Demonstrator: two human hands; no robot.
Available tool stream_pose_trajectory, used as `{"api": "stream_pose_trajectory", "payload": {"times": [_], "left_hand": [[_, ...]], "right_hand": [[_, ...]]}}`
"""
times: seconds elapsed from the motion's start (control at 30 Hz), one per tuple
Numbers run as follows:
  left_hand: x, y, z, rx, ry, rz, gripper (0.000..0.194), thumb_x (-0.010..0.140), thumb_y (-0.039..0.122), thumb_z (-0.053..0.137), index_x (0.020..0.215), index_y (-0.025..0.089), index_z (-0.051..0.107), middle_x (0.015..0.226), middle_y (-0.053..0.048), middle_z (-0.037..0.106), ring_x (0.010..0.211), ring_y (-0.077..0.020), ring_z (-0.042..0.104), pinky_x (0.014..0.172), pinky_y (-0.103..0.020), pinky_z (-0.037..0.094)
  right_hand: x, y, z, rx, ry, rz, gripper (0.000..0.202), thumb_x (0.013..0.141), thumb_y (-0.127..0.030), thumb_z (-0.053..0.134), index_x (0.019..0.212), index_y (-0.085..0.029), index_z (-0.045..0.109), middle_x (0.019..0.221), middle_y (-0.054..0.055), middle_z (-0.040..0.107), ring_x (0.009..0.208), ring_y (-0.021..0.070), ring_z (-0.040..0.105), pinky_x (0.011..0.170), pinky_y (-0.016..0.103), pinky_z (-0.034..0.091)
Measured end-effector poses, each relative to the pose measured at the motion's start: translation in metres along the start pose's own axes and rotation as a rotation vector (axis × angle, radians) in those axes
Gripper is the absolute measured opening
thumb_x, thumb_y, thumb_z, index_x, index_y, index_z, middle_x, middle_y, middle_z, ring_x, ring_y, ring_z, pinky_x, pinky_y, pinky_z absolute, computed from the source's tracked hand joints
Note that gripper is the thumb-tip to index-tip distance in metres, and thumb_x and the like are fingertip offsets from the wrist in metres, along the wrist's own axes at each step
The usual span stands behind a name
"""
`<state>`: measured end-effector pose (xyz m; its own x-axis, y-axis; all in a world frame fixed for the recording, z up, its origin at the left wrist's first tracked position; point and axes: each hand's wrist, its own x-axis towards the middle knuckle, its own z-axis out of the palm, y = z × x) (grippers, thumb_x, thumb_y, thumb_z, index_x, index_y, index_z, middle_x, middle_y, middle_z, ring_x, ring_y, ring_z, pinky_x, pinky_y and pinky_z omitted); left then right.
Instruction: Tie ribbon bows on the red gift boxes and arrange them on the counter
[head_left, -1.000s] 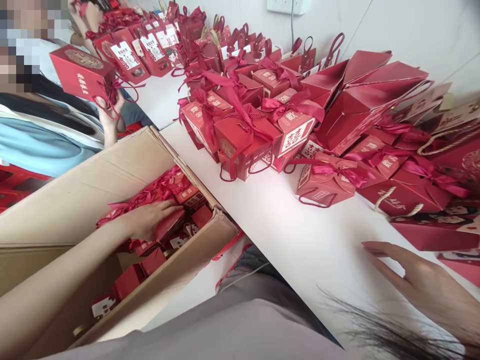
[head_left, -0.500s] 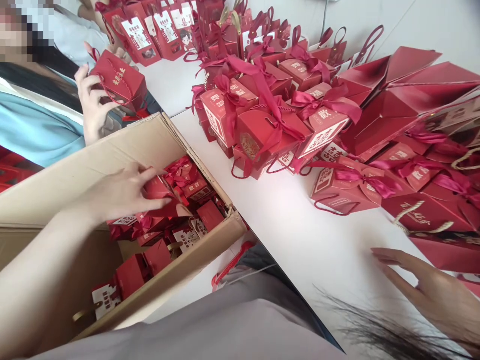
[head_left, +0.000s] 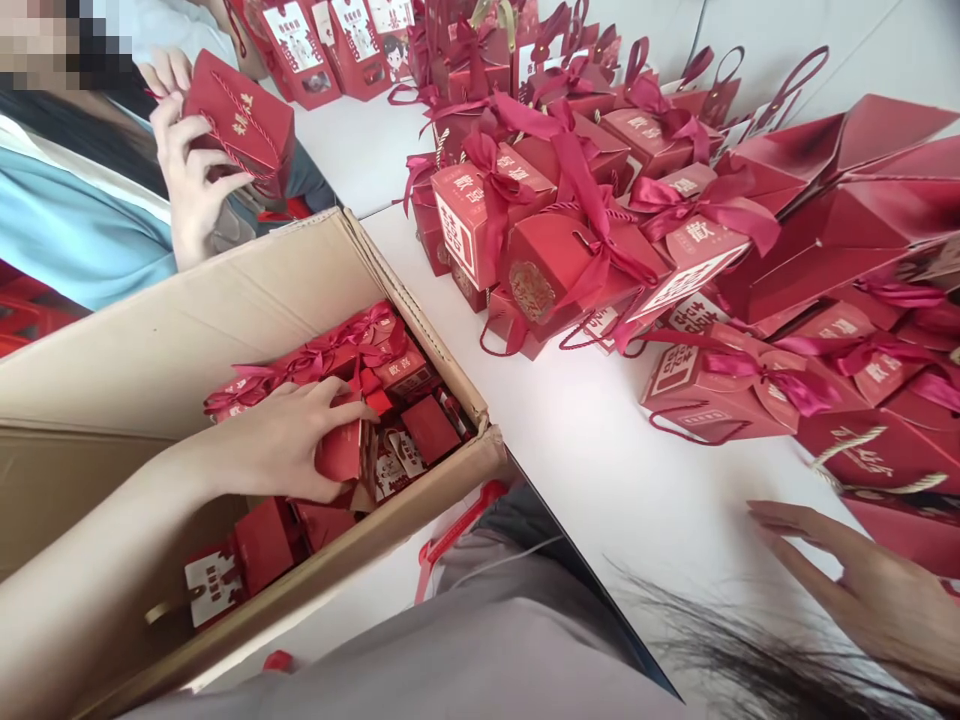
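Note:
Inside the open cardboard carton [head_left: 247, 290] at the left, my left hand [head_left: 292, 435] grips a small red box [head_left: 343, 452] from above, fingers on one side and thumb on the other. Red boxes with ribbon bows [head_left: 330, 345] lie along the carton's far side, and a box with a white printed label [head_left: 214, 588] sits near its front wall. My right hand [head_left: 847, 570] holds nothing; its fingers are stretched out over the white table [head_left: 585, 440] at the right, close to a ribboned red box [head_left: 720, 385].
Many red gift boxes [head_left: 581, 260] with ribbons are heaped on the table. Larger red folded boxes [head_left: 840, 200] stand behind at the right. At the upper left, another person's hand [head_left: 187, 170] holds a red box with a cord [head_left: 244, 115].
My left hand has moved right and down inside the carton with the small red box, uncovering ribboned boxes behind it. My right hand has barely moved. The view has shifted slightly.

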<state>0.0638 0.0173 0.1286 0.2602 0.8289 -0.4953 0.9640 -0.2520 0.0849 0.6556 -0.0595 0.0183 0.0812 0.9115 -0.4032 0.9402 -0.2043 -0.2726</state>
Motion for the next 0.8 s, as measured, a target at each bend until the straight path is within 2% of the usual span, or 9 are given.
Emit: {"api": "stream_pose_trajectory", "payload": {"times": [0.07, 0.13, 0.23, 0.3, 0.37, 0.47, 0.57, 0.7, 0.8], "left_hand": [[0.007, -0.012, 0.001, -0.032, -0.108, 0.017, 0.072, 0.067, 0.055, 0.067, 0.135, 0.032, 0.057, 0.112, -0.01, 0.057, 0.093, -0.0294, 0.062, 0.085, -0.039, 0.048], [0.015, -0.029, 0.005, -0.119, -0.151, -0.007, 0.072, 0.073, 0.055, 0.062, 0.14, 0.032, 0.051, 0.122, -0.009, 0.056, 0.099, -0.0286, 0.062, 0.089, -0.037, 0.048], [0.025, -0.053, 0.017, -0.25, -0.164, 0.004, 0.069, 0.079, 0.051, 0.058, 0.144, 0.032, 0.047, 0.136, -0.006, 0.053, 0.118, -0.029, 0.057, 0.103, -0.035, 0.043], [0.03, -0.062, 0.029, -0.299, -0.14, 0.027, 0.068, 0.078, 0.05, 0.058, 0.142, 0.029, 0.049, 0.139, -0.005, 0.053, 0.127, -0.0292, 0.052, 0.109, -0.035, 0.039], [0.033, -0.06, 0.044, -0.31, -0.107, 0.008, 0.07, 0.077, 0.052, 0.06, 0.141, 0.026, 0.05, 0.137, -0.007, 0.053, 0.123, -0.0288, 0.055, 0.107, -0.036, 0.041], [0.034, -0.044, 0.073, -0.244, -0.03, -0.081, 0.08, 0.072, 0.064, 0.064, 0.14, 0.024, 0.049, 0.13, -0.012, 0.054, 0.109, -0.0308, 0.063, 0.097, -0.041, 0.049], [0.032, -0.026, 0.109, -0.256, -0.006, -0.07, 0.089, 0.072, 0.067, 0.065, 0.143, 0.018, 0.044, 0.134, -0.017, 0.053, 0.117, -0.0355, 0.061, 0.1, -0.044, 0.048], [0.032, -0.019, 0.15, -0.398, -0.012, -0.017, 0.108, 0.076, 0.057, 0.066, 0.156, 0.009, 0.012, 0.156, -0.026, 0.031, 0.142, -0.0376, 0.04, 0.116, -0.047, 0.035], [0.035, -0.022, 0.166, -0.397, 0.016, 0.03, 0.111, 0.081, 0.054, 0.064, 0.157, 0.005, 0.0, 0.158, -0.029, 0.024, 0.145, -0.0377, 0.033, 0.119, -0.048, 0.03]], "right_hand": [[0.0, -0.003, -0.001, 0.01, 0.005, 0.002, 0.043, 0.084, -0.071, 0.043, 0.117, -0.047, 0.057, 0.12, -0.006, 0.071, 0.066, 0.0335, 0.071, 0.084, 0.059, 0.056], [0.0, -0.006, -0.002, 0.031, 0.004, -0.003, 0.042, 0.084, -0.07, 0.045, 0.116, -0.047, 0.058, 0.121, -0.006, 0.071, 0.074, 0.0347, 0.073, 0.088, 0.058, 0.055], [0.0, -0.006, -0.003, 0.065, 0.009, -0.002, 0.039, 0.084, -0.069, 0.047, 0.115, -0.049, 0.058, 0.121, -0.008, 0.071, 0.087, 0.0356, 0.073, 0.094, 0.056, 0.054], [-0.001, -0.004, -0.002, 0.075, 0.016, -0.004, 0.037, 0.084, -0.068, 0.047, 0.115, -0.049, 0.058, 0.121, -0.008, 0.071, 0.094, 0.0354, 0.073, 0.097, 0.054, 0.053], [-0.002, -0.001, 0.0, 0.079, 0.018, -0.01, 0.037, 0.085, -0.067, 0.046, 0.115, -0.049, 0.057, 0.122, -0.009, 0.07, 0.099, 0.035, 0.072, 0.099, 0.053, 0.053], [-0.003, 0.004, 0.002, 0.072, 0.016, -0.017, 0.037, 0.086, -0.066, 0.046, 0.117, -0.049, 0.056, 0.124, -0.008, 0.069, 0.105, 0.0351, 0.07, 0.098, 0.052, 0.053], [-0.003, 0.004, 0.003, 0.064, 0.029, -0.038, 0.037, 0.087, -0.065, 0.045, 0.116, -0.047, 0.058, 0.124, -0.006, 0.07, 0.109, 0.0349, 0.068, 0.098, 0.052, 0.053], [-0.002, -0.001, 0.002, 0.083, 0.051, -0.068, 0.042, 0.085, -0.067, 0.044, 0.112, -0.041, 0.062, 0.121, -0.002, 0.072, 0.113, 0.0344, 0.067, 0.096, 0.054, 0.053], [-0.002, -0.006, 0.001, 0.094, 0.07, -0.088, 0.046, 0.083, -0.066, 0.043, 0.111, -0.036, 0.064, 0.119, 0.0, 0.073, 0.111, 0.0341, 0.068, 0.095, 0.055, 0.054]]}}
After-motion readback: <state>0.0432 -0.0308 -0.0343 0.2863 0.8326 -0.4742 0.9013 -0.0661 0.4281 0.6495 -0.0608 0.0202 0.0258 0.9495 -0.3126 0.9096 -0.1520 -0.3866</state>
